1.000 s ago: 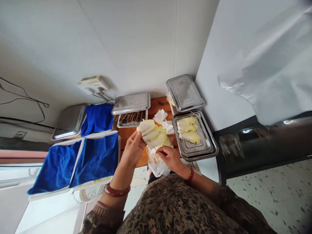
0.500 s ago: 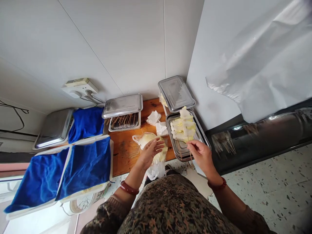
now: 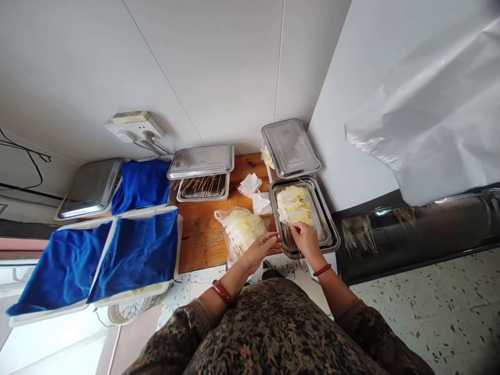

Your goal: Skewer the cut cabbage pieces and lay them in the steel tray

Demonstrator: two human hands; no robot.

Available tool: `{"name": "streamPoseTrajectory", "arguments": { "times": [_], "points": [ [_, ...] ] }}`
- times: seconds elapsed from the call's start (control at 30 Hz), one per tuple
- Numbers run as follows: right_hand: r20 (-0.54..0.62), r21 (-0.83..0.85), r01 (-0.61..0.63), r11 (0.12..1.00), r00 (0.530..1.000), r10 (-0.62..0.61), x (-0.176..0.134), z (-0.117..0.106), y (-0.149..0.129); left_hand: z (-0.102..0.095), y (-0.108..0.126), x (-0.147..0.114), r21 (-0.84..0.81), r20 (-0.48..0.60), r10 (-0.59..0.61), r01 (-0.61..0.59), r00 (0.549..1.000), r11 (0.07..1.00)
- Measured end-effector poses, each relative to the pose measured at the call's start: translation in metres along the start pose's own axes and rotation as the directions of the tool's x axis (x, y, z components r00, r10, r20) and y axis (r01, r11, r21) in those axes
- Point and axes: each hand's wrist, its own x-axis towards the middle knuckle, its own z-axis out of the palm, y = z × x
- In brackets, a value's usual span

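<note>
Skewered pale yellow-green cabbage leaves [image 3: 292, 204] lie in a metal tray [image 3: 323, 241], their thin sticks pointing toward me. My right hand [image 3: 305, 240] is over the tray's near part, fingers pinched around the stick of a cabbage skewer lying with the others. To its left, my left hand [image 3: 261, 251] holds nothing; its fingers stretch out toward the tray's left rim. Just beyond my left forearm, an opened plastic bag [image 3: 230, 247] holds more cabbage leaves [image 3: 244, 226], with several stick ends showing at its near side.
Folded white tissues [image 3: 261, 203] lie between bag and tray on the wooden table [image 3: 195, 237]. Behind the tray leans a metal lid [image 3: 291, 148]. Another lidded tray [image 3: 203, 194] holds sticks. Blue cloths [image 3: 136, 255] cover containers at left. A dark tray [image 3: 385, 234] with skewers is at right.
My right hand has lowered the raised cabbage skewer into the tray, onto the others. My left hand has moved right, from above the bag toward the tray. The view has shifted slightly.
</note>
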Motion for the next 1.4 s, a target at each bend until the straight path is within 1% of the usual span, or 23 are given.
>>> {"name": "streamPoseTrajectory", "arguments": {
  "times": [0.17,0.3,0.4,0.53,0.63,0.7,0.77,0.8,0.83,0.87,0.9,0.93,0.97,1.0,1.07,1.13,1.17,1.2,1.23,1.3,1.4],
  "points": [
    [0.061,-0.076,0.006,0.997,0.998,-0.002,0.008,-0.001,-0.002,0.002,-0.008,-0.002,0.019,0.048,0.011,-0.012,0.999,1.000],
    [0.136,-0.127,0.045,0.991,0.990,-0.028,0.004,-0.006,-0.006,0.007,-0.012,-0.002,0.067,0.086,-0.010,0.005,0.996,0.998],
    [0.180,-0.153,0.060,0.986,0.983,-0.032,0.000,-0.007,-0.007,0.012,-0.014,-0.001,0.131,0.131,0.001,-0.019,0.991,0.991],
    [0.196,-0.172,0.068,0.983,0.980,-0.033,-0.002,-0.003,-0.005,0.016,-0.015,-0.001,0.165,0.188,0.021,-0.052,0.982,0.985],
    [0.194,-0.166,0.094,0.982,0.979,-0.061,-0.005,-0.005,-0.003,0.010,-0.011,-0.006,0.127,0.187,0.030,-0.055,0.982,0.990],
    [0.182,-0.155,0.115,0.981,0.979,-0.086,-0.008,-0.012,-0.002,-0.003,-0.005,-0.013,0.069,0.169,0.057,-0.069,0.984,0.995],
    [0.142,-0.143,0.129,0.981,0.984,-0.109,-0.009,-0.022,-0.003,-0.026,0.001,-0.021,-0.001,0.103,0.099,-0.100,0.990,0.995],
    [0.114,-0.134,0.135,0.982,0.986,-0.120,-0.008,-0.028,-0.005,-0.040,0.003,-0.025,-0.030,0.031,0.119,-0.118,0.992,0.993],
    [0.091,-0.120,0.145,0.982,0.987,-0.134,-0.008,-0.032,-0.009,-0.056,0.003,-0.029,-0.052,-0.063,0.131,-0.134,0.989,0.990],
    [0.078,-0.101,0.162,0.982,0.985,-0.154,-0.007,-0.034,-0.015,-0.072,0.003,-0.032,-0.063,-0.189,0.133,-0.147,0.973,0.987],
    [0.084,-0.073,0.188,0.979,0.980,-0.182,-0.007,-0.033,-0.024,-0.089,0.001,-0.035,-0.054,-0.353,0.145,-0.175,0.924,0.983],
    [0.109,-0.039,0.224,0.974,0.970,-0.218,-0.007,-0.029,-0.035,-0.104,-0.003,-0.037,-0.047,-0.443,0.153,-0.193,0.883,0.980],
    [0.152,0.000,0.264,0.965,0.953,-0.261,-0.009,-0.021,-0.047,-0.117,-0.008,-0.039,-0.039,-0.506,0.154,-0.201,0.849,0.979],
    [0.214,0.043,0.306,0.951,0.927,-0.308,-0.012,-0.010,-0.061,-0.128,-0.013,-0.041,-0.028,-0.555,0.153,-0.203,0.818,0.979],
    [0.349,0.119,0.381,0.917,0.849,-0.398,-0.022,0.019,-0.089,-0.141,-0.026,-0.043,-0.007,-0.592,0.152,-0.193,0.791,0.981],
    [0.473,0.162,0.435,0.886,0.754,-0.457,-0.034,0.050,-0.111,-0.144,-0.038,-0.043,0.023,-0.583,0.153,-0.172,0.798,0.985],
    [0.524,0.160,0.450,0.878,0.715,-0.462,-0.040,0.064,-0.118,-0.144,-0.044,-0.042,0.044,-0.568,0.153,-0.156,0.809,0.987],
    [0.568,0.138,0.458,0.878,0.690,-0.449,-0.044,0.077,-0.122,-0.143,-0.049,-0.040,0.070,-0.551,0.153,-0.137,0.820,0.988],
    [0.608,0.103,0.462,0.881,0.672,-0.423,-0.046,0.086,-0.124,-0.142,-0.054,-0.039,0.101,-0.535,0.152,-0.116,0.831,0.988],
    [0.670,0.010,0.462,0.887,0.655,-0.349,-0.047,0.099,-0.119,-0.142,-0.062,-0.036,0.172,-0.512,0.152,-0.072,0.846,0.982],
    [0.721,-0.130,0.454,0.881,0.654,-0.231,-0.040,0.104,-0.108,-0.146,-0.071,-0.034,0.276,-0.486,0.162,-0.025,0.859,0.961]
  ]
}}
